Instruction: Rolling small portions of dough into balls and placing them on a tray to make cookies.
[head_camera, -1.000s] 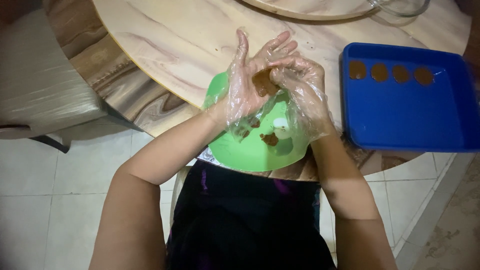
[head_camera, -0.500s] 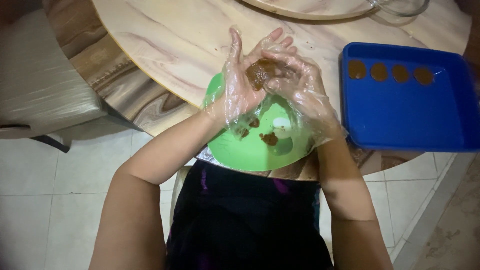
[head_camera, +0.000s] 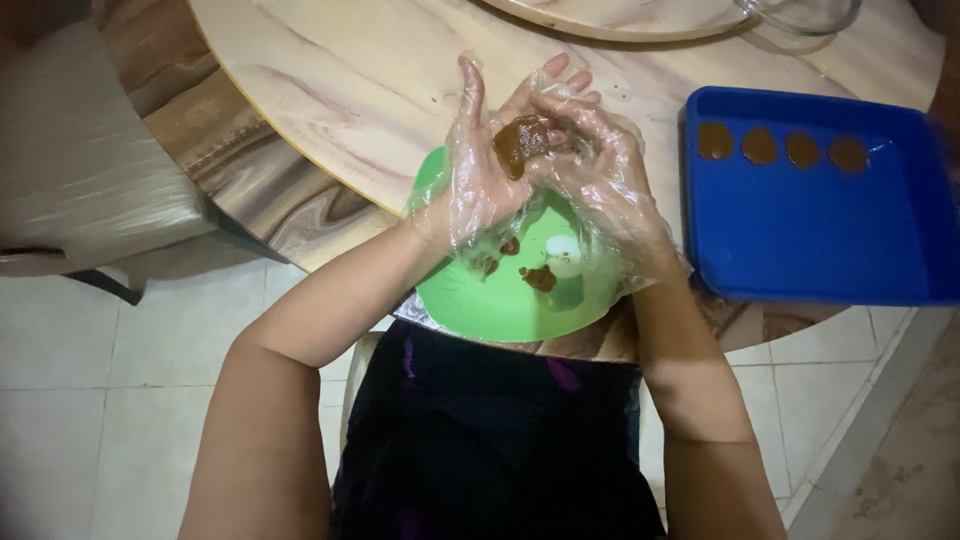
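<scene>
- Left hand (head_camera: 480, 170), in a thin clear plastic glove, is open palm-up over the table edge, cradling a brown sticky lump of dough (head_camera: 520, 143); not clenched, fingers point away from us.
- Right hand (head_camera: 600, 175), gloved the same way, curls over the lump from the right side, fingertips pressing on it; we read it as cupped around the lump, not a full grip.
- Head view: the lump sits between both palms, above the far rim of a round green plastic bowl (head_camera: 500, 295), which sits at the near edge of the round wood-grain table (head_camera: 330, 90).
- We see brown scraps and a pale bit left inside the bowl.
- Right of the hands, well apart, a blue rectangular plastic tray (head_camera: 820, 230) holds four flat brown discs (head_camera: 780, 147) in a row along its far wall.
- A clear glass bowl (head_camera: 800, 12) shows at the top edge; a pale chair (head_camera: 90, 180) stands left.
- Risk, our judgement: the sticky lump may cling to the loose glove and tear or smear; the bowl overhangs the table edge, so a nudge from the wrists could tip it.
</scene>
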